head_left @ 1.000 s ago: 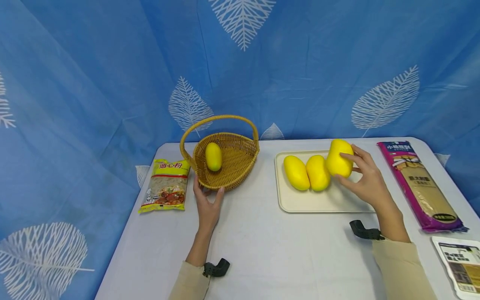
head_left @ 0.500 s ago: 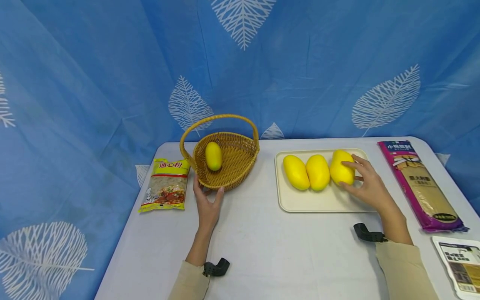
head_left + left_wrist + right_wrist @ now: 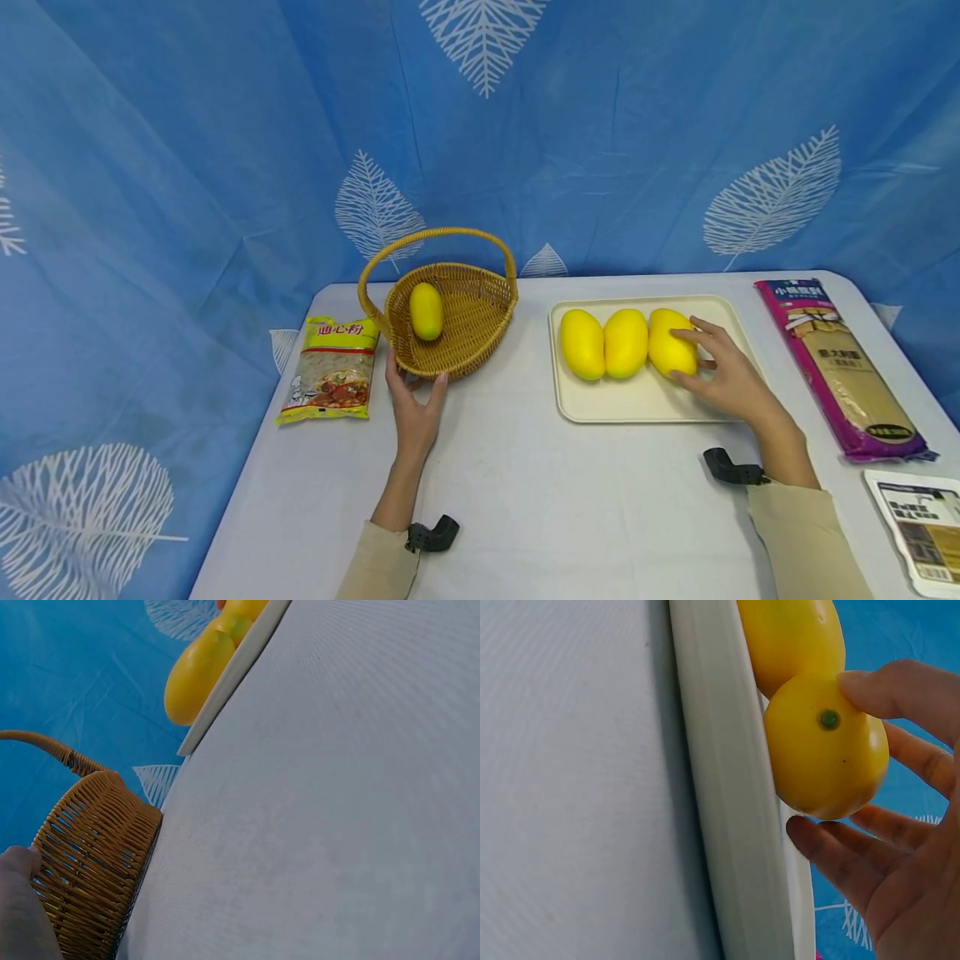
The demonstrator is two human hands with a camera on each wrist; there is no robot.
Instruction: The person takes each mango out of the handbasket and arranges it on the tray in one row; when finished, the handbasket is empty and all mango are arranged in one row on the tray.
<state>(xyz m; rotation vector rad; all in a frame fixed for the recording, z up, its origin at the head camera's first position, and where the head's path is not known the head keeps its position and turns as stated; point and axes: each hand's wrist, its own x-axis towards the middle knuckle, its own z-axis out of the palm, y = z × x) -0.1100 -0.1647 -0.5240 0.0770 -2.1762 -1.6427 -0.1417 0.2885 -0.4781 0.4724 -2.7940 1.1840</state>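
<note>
A yellow mango (image 3: 427, 312) lies inside the wicker basket (image 3: 472, 325), which has a tall arched handle. My left hand (image 3: 415, 421) holds the basket's near end, its thumb (image 3: 21, 860) against the woven side in the left wrist view. On the right, three mangoes lie side by side in a cream tray (image 3: 637, 406). My right hand (image 3: 731, 375) grips the rightmost mango (image 3: 667, 343) from its right side. In the right wrist view the thumb presses on top of that mango, near its green stem spot, and the fingers curl round its far side and below.
A yellow bag of pasta (image 3: 333, 371) lies left of the basket. Right of the tray is a long purple packet of noodles (image 3: 843, 367), with a white pouch (image 3: 918, 529) nearer the front. A blue leaf-patterned cloth (image 3: 585, 150) hangs behind the white table (image 3: 540, 500).
My right hand has lowered the rightmost mango into the tray, then shifted it left against its neighbours, which have turned more upright and moved slightly left. The left hand and basket have stayed put.
</note>
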